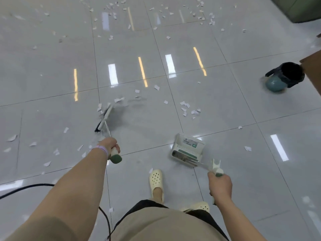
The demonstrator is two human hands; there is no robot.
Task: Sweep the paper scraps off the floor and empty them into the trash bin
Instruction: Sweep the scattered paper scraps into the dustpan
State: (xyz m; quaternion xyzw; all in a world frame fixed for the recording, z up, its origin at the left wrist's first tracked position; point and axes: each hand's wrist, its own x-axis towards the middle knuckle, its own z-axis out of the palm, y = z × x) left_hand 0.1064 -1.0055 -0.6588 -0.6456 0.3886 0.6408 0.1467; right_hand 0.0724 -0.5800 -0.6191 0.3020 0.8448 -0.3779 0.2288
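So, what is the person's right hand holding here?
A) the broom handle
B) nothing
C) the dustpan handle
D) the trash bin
C: the right hand grips the handle of the dustpan, while the left hand holds the broom.

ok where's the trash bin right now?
In the head view the trash bin stands on the floor at the far right, beyond and right of the dustpan held by the right hand, next to a brown furniture edge.

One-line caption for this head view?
Left hand sweeps broom through paper scraps; right hand holds dustpan near trash bin.
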